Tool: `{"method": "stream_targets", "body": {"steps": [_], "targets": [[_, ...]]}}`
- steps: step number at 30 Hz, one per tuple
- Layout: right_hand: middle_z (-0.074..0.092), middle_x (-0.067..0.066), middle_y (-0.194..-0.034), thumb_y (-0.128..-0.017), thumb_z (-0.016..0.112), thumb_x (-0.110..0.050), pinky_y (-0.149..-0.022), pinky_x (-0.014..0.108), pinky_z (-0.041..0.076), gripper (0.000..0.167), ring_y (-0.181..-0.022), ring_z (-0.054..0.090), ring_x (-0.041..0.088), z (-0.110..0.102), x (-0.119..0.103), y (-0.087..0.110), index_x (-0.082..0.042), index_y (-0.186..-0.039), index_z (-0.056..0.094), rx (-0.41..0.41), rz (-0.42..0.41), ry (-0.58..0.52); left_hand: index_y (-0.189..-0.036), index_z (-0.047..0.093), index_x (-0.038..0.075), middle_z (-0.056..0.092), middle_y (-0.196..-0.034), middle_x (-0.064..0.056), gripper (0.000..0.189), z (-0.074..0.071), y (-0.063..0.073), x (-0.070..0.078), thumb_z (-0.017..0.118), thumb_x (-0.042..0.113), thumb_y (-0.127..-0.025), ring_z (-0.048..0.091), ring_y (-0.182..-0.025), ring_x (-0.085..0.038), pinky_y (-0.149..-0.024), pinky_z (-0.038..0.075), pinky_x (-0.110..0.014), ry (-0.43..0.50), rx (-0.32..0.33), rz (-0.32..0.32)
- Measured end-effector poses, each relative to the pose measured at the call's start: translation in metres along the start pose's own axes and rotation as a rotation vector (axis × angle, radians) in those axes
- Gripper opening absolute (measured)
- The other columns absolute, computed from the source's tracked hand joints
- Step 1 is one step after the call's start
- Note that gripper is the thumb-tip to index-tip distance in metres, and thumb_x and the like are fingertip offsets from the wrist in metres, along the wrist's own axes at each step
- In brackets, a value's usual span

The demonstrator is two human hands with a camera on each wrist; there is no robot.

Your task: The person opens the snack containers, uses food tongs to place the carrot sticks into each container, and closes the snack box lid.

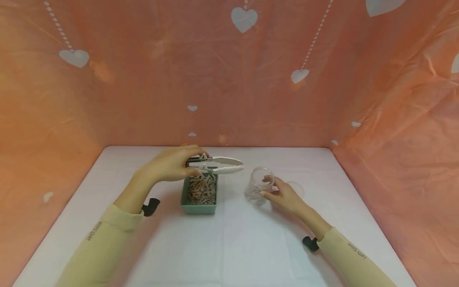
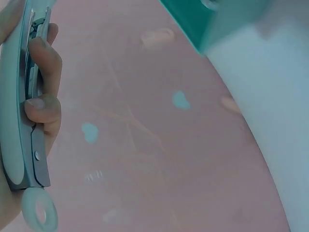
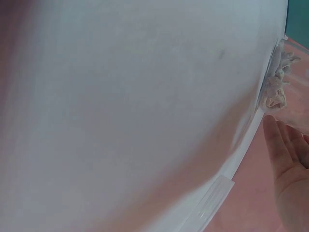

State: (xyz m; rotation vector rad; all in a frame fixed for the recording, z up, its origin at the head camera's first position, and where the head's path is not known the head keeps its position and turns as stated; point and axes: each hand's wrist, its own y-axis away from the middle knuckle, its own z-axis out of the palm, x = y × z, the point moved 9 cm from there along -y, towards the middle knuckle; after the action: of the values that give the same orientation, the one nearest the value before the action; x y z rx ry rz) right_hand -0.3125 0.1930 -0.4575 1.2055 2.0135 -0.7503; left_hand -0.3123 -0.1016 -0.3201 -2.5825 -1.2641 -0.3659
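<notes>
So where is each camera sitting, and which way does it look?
Head: worn on the person's head, looking forward and down at the white table; left hand, right hand and both sleeves show.
Left wrist: worn on that wrist, looking along the tongs; left fingers show, curled round them.
Right wrist: worn on that wrist, looking across the table at the clear jar; part of the right hand shows.
Shared: head and right wrist both see the jar.

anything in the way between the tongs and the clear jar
Nothing visible. In the head view, only open space separates the tips of the tongs, held in the left hand, from the jar. The right hand holds the jar at its right side, away from the tongs.
</notes>
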Motion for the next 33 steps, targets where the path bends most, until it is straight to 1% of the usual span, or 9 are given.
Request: {"method": "stream_targets", "body": {"steps": [3,5,7,9,12,17,19,26,33], "targets": [[0.06,0.025,-0.137,-0.098,0.073,-0.015,-0.095,0.044,0.057,0.046,-0.12,0.065,0.041,0.0,0.001,0.0,0.003,-0.136,0.055,-0.007,0.013,-0.004,-0.129,0.069,0.022,0.068,-0.122,0.003,0.042,-0.003,0.012,-0.013,0.083,0.027,-0.089,0.067,-0.1,-0.02,-0.086,0.052,-0.046,-0.011,-0.004,-0.032],[0.06,0.025,-0.138,-0.098,0.073,-0.015,-0.095,0.044,0.057,0.046,-0.119,0.066,0.042,0.0,0.002,0.001,0.003,-0.136,0.055,-0.01,0.016,-0.005,-0.128,0.07,0.02,0.068,-0.129,-0.001,0.041,-0.004,0.019,-0.02,0.084,0.026,-0.089,0.069,-0.1,-0.021,-0.086,0.053,-0.046,-0.022,-0.003,-0.039],[0.06,0.026,-0.138,-0.098,0.072,-0.015,-0.095,0.044,0.057,0.045,-0.118,0.066,0.042,0.0,0.003,0.001,0.003,-0.136,0.055,-0.012,0.013,-0.005,-0.126,0.07,0.019,0.069,-0.129,-0.003,0.041,-0.005,0.026,-0.027,0.084,0.025,-0.088,0.069,-0.099,-0.019,-0.085,0.053,-0.047,-0.042,-0.009,-0.049],[0.059,0.026,-0.138,-0.099,0.072,-0.015,-0.095,0.044,0.057,0.045,-0.118,0.066,0.041,0.001,0.003,0.001,0.003,-0.136,0.055,-0.013,0.011,-0.002,-0.126,0.071,0.019,0.069,-0.126,-0.001,0.041,-0.005,0.033,-0.033,0.085,0.025,-0.087,0.068,-0.092,-0.017,-0.084,0.053,-0.048,-0.067,-0.02,-0.063],[0.06,0.025,-0.138,-0.098,0.072,-0.015,-0.095,0.044,0.057,0.045,-0.119,0.066,0.041,0.001,0.003,0.0,0.002,-0.136,0.055,-0.008,0.009,0.004,-0.126,0.07,0.019,0.069,-0.12,0.003,0.044,-0.003,0.041,-0.041,0.085,0.028,-0.086,0.068,-0.094,-0.017,-0.084,0.053,-0.052,-0.112,-0.041,-0.085],[0.061,0.025,-0.137,-0.098,0.073,-0.015,-0.096,0.044,0.057,0.046,-0.12,0.065,0.041,0.001,0.002,0.0,0.002,-0.136,0.055,0.0,0.002,0.01,-0.127,0.069,0.02,0.068,-0.12,0.005,0.05,0.002,0.05,-0.049,0.087,0.031,-0.082,0.068,-0.092,-0.017,-0.081,0.054,-0.053,-0.167,-0.075,-0.098],[0.06,0.025,-0.138,-0.098,0.073,-0.015,-0.096,0.044,0.057,0.046,-0.12,0.065,0.041,0.001,0.002,0.0,0.002,-0.137,0.055,-0.001,0.001,0.009,-0.128,0.069,0.02,0.068,-0.121,0.005,0.051,0.005,0.052,-0.05,0.088,0.031,-0.081,0.069,-0.092,-0.016,-0.079,0.054,-0.053,-0.168,-0.094,-0.096],[0.06,0.024,-0.139,-0.098,0.073,-0.017,-0.096,0.044,0.056,0.047,-0.119,0.066,0.04,0.001,0.004,0.0,0.002,-0.138,0.054,-0.005,0.007,0.009,-0.135,0.065,0.018,0.065,-0.132,0.002,0.06,0.019,0.05,-0.051,0.086,0.031,-0.08,0.071,-0.109,-0.028,-0.081,0.054,-0.057,-0.148,-0.176,-0.097],[0.059,0.025,-0.139,-0.098,0.073,-0.017,-0.095,0.043,0.057,0.048,-0.118,0.066,0.04,0.002,0.003,0.001,0.003,-0.138,0.054,-0.015,0.004,-0.007,-0.14,0.062,0.013,0.063,-0.136,-0.002,0.071,0.032,0.042,-0.051,0.088,0.031,-0.076,0.069,-0.112,-0.032,-0.081,0.054,-0.058,-0.145,-0.225,-0.098]]}}
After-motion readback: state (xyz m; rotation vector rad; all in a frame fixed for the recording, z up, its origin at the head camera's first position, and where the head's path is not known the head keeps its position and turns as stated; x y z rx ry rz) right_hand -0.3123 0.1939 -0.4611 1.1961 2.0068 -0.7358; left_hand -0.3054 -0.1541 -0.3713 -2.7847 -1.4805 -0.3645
